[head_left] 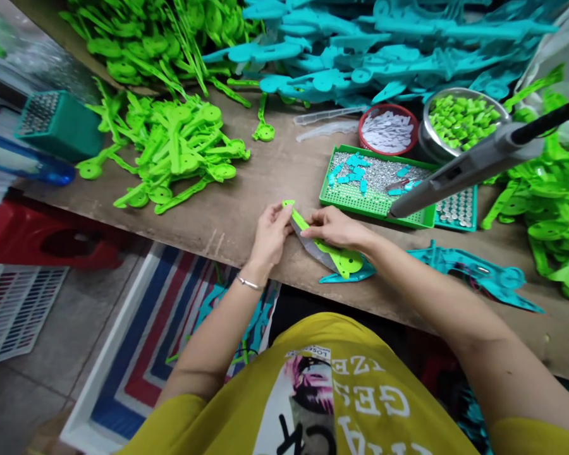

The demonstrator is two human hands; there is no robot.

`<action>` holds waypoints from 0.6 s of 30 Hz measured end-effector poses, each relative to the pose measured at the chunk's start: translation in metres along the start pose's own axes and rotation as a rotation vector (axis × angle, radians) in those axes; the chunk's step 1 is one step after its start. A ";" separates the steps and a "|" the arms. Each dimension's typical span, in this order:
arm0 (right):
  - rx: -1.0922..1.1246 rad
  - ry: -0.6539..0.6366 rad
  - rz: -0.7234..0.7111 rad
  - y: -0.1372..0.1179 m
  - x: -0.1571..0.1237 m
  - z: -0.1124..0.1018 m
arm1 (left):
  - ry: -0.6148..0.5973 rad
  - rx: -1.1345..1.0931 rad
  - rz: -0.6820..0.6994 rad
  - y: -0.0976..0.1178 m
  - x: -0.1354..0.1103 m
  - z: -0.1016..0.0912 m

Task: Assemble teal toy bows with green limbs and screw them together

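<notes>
Pinching a green part (330, 250) near the green tray (372, 201): left hand (270, 235) at its narrow end, right hand (336, 228) at its middle.

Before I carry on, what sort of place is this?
Probably a small assembly workshop: heaps of matching green plastic parts and turquoise plastic parts, plus a green tray of small metal pieces, share one workbench.
</notes>
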State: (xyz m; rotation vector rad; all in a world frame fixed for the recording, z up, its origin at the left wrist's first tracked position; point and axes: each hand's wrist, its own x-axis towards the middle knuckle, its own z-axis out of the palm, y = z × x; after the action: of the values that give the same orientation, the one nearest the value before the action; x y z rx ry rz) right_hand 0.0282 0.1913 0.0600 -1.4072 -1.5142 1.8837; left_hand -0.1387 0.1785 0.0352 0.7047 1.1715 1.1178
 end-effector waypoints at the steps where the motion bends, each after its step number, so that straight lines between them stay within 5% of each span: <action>1: 0.011 -0.004 -0.009 0.000 -0.001 0.000 | 0.012 -0.024 -0.008 -0.007 -0.014 0.006; 6: 0.029 0.007 -0.056 0.000 -0.003 0.000 | -0.072 -0.048 -0.187 -0.040 -0.072 0.037; 11: -0.083 0.048 -0.164 0.001 -0.007 -0.004 | -0.043 -0.060 -0.196 -0.049 -0.076 0.047; 14: -0.335 0.125 -0.227 0.003 -0.025 -0.013 | -0.027 -0.053 -0.147 -0.047 -0.072 0.049; 18: -0.798 0.223 -0.082 0.011 -0.058 -0.017 | -0.005 0.003 -0.081 -0.044 -0.071 0.054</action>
State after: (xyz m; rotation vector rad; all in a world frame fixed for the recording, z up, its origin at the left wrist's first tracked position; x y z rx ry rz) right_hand 0.0716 0.1527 0.0793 -1.7386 -2.2735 1.0349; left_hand -0.0739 0.1029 0.0357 0.6558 1.1875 1.0463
